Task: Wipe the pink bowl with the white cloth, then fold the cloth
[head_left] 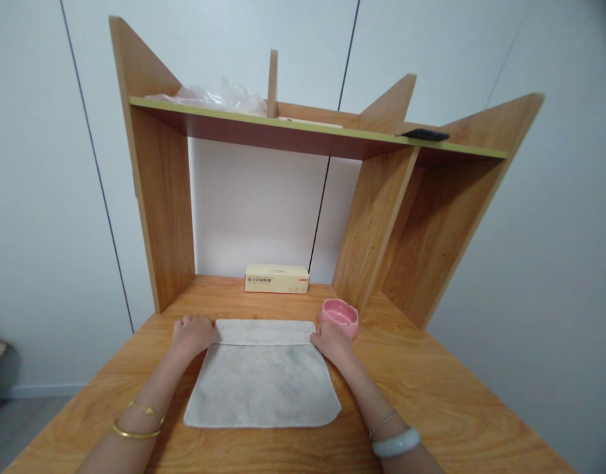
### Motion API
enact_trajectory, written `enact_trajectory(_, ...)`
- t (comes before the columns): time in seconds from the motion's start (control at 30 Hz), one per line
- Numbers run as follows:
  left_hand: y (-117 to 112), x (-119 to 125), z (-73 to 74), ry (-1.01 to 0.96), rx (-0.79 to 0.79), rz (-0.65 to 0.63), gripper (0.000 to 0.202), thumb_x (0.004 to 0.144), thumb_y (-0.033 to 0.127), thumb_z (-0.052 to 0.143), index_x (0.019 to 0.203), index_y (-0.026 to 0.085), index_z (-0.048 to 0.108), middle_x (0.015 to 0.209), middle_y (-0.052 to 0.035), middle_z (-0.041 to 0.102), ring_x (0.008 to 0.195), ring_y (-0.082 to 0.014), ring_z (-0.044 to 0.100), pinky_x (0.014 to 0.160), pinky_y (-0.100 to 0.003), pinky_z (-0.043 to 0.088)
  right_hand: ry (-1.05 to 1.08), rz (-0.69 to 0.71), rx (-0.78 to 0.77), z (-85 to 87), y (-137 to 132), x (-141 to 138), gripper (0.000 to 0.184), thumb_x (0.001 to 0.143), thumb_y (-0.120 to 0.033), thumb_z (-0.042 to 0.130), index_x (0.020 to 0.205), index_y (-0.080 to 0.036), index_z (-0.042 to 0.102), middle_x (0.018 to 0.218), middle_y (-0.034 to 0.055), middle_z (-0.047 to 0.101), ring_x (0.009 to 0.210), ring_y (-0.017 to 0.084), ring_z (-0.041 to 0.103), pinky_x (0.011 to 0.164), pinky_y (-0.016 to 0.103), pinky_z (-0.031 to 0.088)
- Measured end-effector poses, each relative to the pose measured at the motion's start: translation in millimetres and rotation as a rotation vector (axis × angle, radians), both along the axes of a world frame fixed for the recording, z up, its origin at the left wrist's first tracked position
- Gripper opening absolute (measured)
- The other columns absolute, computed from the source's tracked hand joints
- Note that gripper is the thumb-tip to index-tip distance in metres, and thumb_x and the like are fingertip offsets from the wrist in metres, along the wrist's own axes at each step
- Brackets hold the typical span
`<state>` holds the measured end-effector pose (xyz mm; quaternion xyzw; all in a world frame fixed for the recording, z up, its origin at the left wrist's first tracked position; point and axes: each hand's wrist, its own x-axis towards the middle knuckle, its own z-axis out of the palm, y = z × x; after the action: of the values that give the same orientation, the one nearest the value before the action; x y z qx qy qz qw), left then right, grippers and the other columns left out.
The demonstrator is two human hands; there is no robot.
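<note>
A pale grey cloth [262, 382] lies flat on the wooden desk [431, 388], its far edge folded over into a narrow strip. My left hand [193, 332] grips the cloth's far left corner with curled fingers. My right hand [330, 341] pinches the far right corner the same way. A pink ashtray [339, 315] sits just beyond my right hand, close to its knuckles.
A cream cardboard box [276, 278] lies at the back of the desk against the white wall. A wooden hutch rises over the desk, its shelf [293, 125] carrying crumpled clear plastic [219, 97] and a dark flat object [425, 134].
</note>
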<state>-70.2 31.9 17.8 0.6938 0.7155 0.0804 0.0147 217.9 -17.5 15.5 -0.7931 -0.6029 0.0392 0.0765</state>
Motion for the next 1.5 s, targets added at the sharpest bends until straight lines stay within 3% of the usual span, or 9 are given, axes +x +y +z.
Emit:
enact_trajectory(0.17,-4,7,8.3,0.039,0.058,0.042,0.039,0.081,0.032,0.032,0.102,0.012,0.059,0.11,-0.0177,0.06,0.107,-0.0323,0.049,0.084,-0.041,0.035,-0.001,-0.008,0.078,0.7,1,-2,0.026,0.085,-0.029,0.04,0.098,-0.014,0.058,0.093,0.0114,0.066,0.089,0.021,0.06,0.067,0.025,0.038)
enact_trajectory(0.27,0,6,6.1,-0.001,0.039,0.024,0.038,0.081,0.033,0.034,0.102,0.014,0.059,0.111,-0.0156,0.059,0.107,-0.0315,0.05,0.084,-0.04,0.036,-0.018,0.037,0.15,-3.5,2,-5,0.031,0.087,-0.024,0.037,0.113,-0.016,0.05,0.093,0.0102,0.066,0.091,0.02,0.06,0.072,0.025,0.038)
enact_trajectory(0.4,4,5,-0.1,-0.043,0.026,-0.003,0.034,0.078,0.032,0.038,0.101,0.018,0.059,0.11,-0.0118,0.06,0.106,-0.0301,0.05,0.085,-0.039,0.036,-0.066,0.069,0.105,-9.1,4,-8,0.038,0.088,-0.018,0.033,0.125,-0.021,0.043,0.097,0.0107,0.065,0.093,0.02,0.06,0.074,0.027,0.039)
enact_trajectory(0.77,2,6,2.2,-0.034,0.073,-0.045,0.027,0.082,0.029,0.039,0.095,0.02,0.061,0.107,-0.0091,0.062,0.102,-0.028,0.052,0.081,-0.037,0.039,-0.026,0.051,0.096,-0.2,5,-5,0.026,0.086,-0.016,0.036,0.103,-0.016,0.056,0.091,0.0096,0.066,0.09,0.019,0.06,0.068,0.024,0.037)
enact_trajectory(0.9,3,-2,17.4,-0.055,0.029,-0.071,0.024,0.08,0.03,0.043,0.094,0.022,0.061,0.103,-0.0064,0.064,0.099,-0.0268,0.054,0.08,-0.036,0.039,0.073,0.061,0.108,18.5,1,5,0.018,0.08,-0.018,0.046,0.092,-0.018,0.058,0.088,0.0053,0.066,0.084,0.017,0.059,0.062,0.022,0.033)
enact_trajectory(1.03,-8,-10,46.8,-0.061,-0.094,-0.137,0.021,0.075,0.025,0.047,0.087,0.024,0.064,0.09,-0.0028,0.065,0.091,-0.0222,0.057,0.076,-0.032,0.04,0.138,0.146,0.039,36.3,-12,15,0.014,0.071,-0.016,0.054,0.084,-0.018,0.06,0.084,0.0031,0.065,0.077,0.014,0.058,0.058,0.02,0.031)
enact_trajectory(1.13,-24,-12,66.8,-0.038,-0.143,-0.185,0.02,0.073,0.024,0.048,0.085,0.025,0.065,0.085,-0.001,0.064,0.088,-0.0201,0.057,0.074,-0.03,0.039,0.129,0.225,-0.046,42.4,-26,16,0.015,0.067,-0.016,0.056,0.081,-0.018,0.06,0.082,0.0033,0.065,0.073,0.013,0.057,0.056,0.02,0.03)
enact_trajectory(1.23,-40,-13,76.0,0.003,-0.158,-0.248,0.019,0.071,0.022,0.05,0.08,0.026,0.066,0.083,0.0002,0.064,0.088,-0.0202,0.056,0.075,-0.03,0.038,0.09,0.276,-0.129,43.5,-40,13,0.019,0.065,-0.012,0.055,0.082,-0.018,0.061,0.083,0.0045,0.065,0.073,0.014,0.056,0.055,0.021,0.029)
enact_trajectory(1.5,-62,-15,53.4,0.048,-0.186,-0.319,0.02,0.064,0.015,0.051,0.072,0.023,0.067,0.087,-0.0037,0.065,0.093,-0.0261,0.051,0.08,-0.039,0.034,0.017,0.307,-0.23,42.8,-61,-2,0.024,0.063,-0.008,0.053,0.082,-0.018,0.061,0.085,0.0057,0.066,0.075,0.017,0.058,0.054,0.022,0.028)
